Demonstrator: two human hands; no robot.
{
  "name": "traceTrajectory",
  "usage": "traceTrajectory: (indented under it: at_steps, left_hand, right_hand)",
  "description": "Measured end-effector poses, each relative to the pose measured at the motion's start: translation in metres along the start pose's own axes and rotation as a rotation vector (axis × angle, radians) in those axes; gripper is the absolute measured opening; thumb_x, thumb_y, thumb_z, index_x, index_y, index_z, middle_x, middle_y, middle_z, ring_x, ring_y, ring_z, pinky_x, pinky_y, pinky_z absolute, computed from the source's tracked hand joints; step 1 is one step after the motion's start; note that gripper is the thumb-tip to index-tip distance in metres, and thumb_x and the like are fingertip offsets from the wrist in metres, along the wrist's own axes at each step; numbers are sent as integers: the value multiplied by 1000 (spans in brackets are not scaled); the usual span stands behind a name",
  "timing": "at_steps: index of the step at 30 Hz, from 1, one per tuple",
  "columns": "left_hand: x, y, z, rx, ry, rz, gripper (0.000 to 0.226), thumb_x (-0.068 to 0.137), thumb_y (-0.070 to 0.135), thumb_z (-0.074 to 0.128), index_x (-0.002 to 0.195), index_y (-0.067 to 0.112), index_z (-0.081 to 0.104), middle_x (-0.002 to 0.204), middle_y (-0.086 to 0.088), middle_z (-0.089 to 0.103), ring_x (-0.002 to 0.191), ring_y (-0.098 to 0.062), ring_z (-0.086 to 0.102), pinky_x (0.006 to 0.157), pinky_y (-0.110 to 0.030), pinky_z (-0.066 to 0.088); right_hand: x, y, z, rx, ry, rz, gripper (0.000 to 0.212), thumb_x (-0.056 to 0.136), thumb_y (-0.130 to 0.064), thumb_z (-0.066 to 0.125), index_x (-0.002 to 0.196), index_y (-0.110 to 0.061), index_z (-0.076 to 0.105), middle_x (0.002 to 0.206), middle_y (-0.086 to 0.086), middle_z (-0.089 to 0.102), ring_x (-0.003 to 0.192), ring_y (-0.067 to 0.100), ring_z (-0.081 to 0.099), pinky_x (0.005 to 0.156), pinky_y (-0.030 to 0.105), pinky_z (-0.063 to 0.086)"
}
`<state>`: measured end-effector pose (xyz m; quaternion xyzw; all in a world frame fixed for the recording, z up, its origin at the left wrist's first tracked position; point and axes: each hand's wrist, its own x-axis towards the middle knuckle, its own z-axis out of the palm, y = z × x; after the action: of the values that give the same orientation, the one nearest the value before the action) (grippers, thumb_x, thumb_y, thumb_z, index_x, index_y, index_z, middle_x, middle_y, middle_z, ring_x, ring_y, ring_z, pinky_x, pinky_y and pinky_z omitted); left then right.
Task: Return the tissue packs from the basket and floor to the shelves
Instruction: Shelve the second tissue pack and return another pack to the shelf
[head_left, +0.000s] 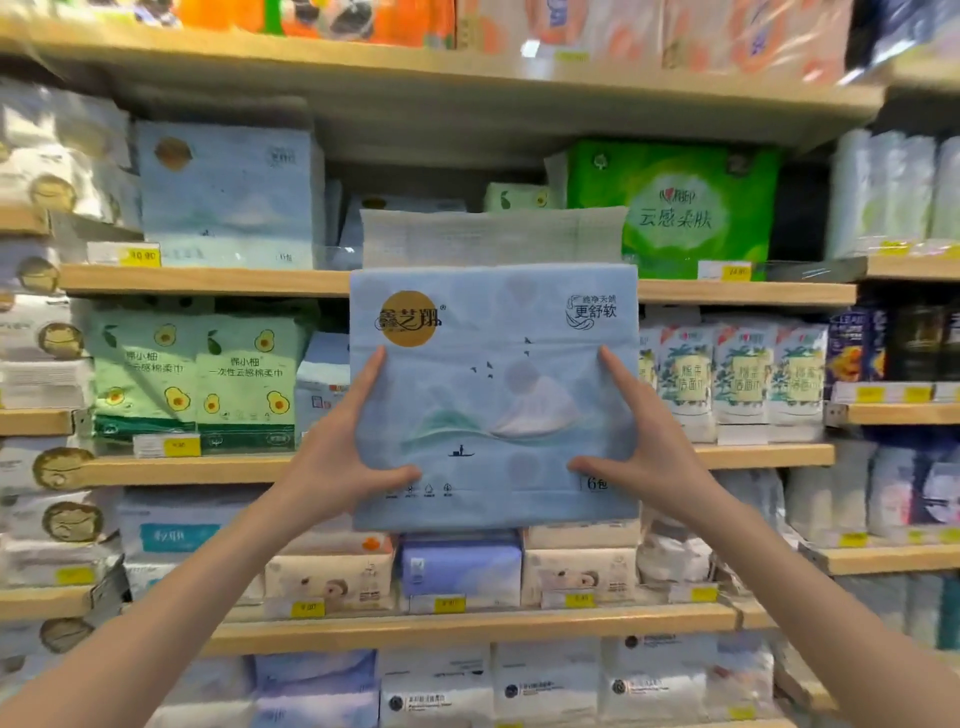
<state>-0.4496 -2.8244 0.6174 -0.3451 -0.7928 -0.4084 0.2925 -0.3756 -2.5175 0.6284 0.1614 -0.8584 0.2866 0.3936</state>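
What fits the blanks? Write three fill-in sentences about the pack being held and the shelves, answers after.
The left hand and right hand hold a pack coloured ____. Its round gold logo sits in the top ____ corner. The pale green packs left of it picture ____.
Answers: blue; left; avocados.

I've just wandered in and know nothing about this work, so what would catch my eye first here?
The pale blue tissue pack, with a gold round logo and a mountain scene, fills the centre, held before the shelves by the left hand and right hand at its sides. Upper right, a bright green pack sits on a shelf; upper left stands a matching blue pack.
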Motion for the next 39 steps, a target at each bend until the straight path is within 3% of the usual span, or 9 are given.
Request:
traceTrajectory:
  at_steps: [4,7,10,13,15,19,31,35,39]
  left_hand:
    - [21,20,-7,42,70,42,120,61,25,86,140,59,2,133,24,42,115,-6,52,85,-15,45]
    - [39,30,-22,80,106,60,119,61,24,85,141,57,3,126,18,49,105,-8,58,84,-23,50]
    - [62,33,-40,90,122,92,118,61,23,85,142,55,6,124,29,45,104,0,56,82,-16,47]
    - [89,29,-60,124,157,149,118,61,23,85,143,52,7,119,39,38,101,2,55,79,-10,46]
    - [108,24,-73,138,173,194,118,60,24,86,142,53,6,118,41,36,96,12,53,76,-4,45]
    - [150,13,-103,161,209,289,117,61,27,85,143,53,5,118,45,35,96,25,50,77,-6,47]
    - [255,-23,-158,211,339,525,120,60,23,86,142,48,3,123,49,32,113,26,38,87,2,35]
    - [275,-38,-154,232,375,533,121,60,25,85,145,45,2,128,38,34,113,23,41,90,-1,36]
    - [295,-55,-146,254,436,544,121,61,25,85,143,48,-1,136,20,38,122,4,41,94,-4,36]
  right_hand:
    - [26,0,-20,4,48,-86,108,62,-27,82,131,-60,5,142,3,35,131,16,32,103,29,29]
    - [50,-6,-26,26,77,-140,109,61,-26,82,128,-63,4,142,1,34,127,10,32,103,32,32]
    - [78,-13,-26,37,122,-189,109,61,-25,83,129,-59,6,137,0,36,118,3,33,96,25,31]
    - [111,-17,-22,31,154,-231,108,61,-25,83,133,-52,8,139,3,38,121,8,36,97,25,31]
    - [135,-22,-20,40,171,-260,108,61,-24,83,138,-46,11,139,4,38,118,6,35,97,22,29]
    - [185,-35,-15,17,223,-331,109,62,-22,83,144,-34,13,135,0,37,118,4,33,98,19,27]
    - [291,-51,7,-47,433,-506,113,61,-18,83,131,-55,2,134,12,36,108,-9,28,88,-5,18]
    - [314,-44,14,-46,450,-523,113,60,-19,84,128,-60,3,134,8,36,108,-10,28,93,9,24]
    - [336,-33,27,-29,478,-550,111,61,-18,83,128,-58,5,138,8,34,111,-10,27,96,16,26]
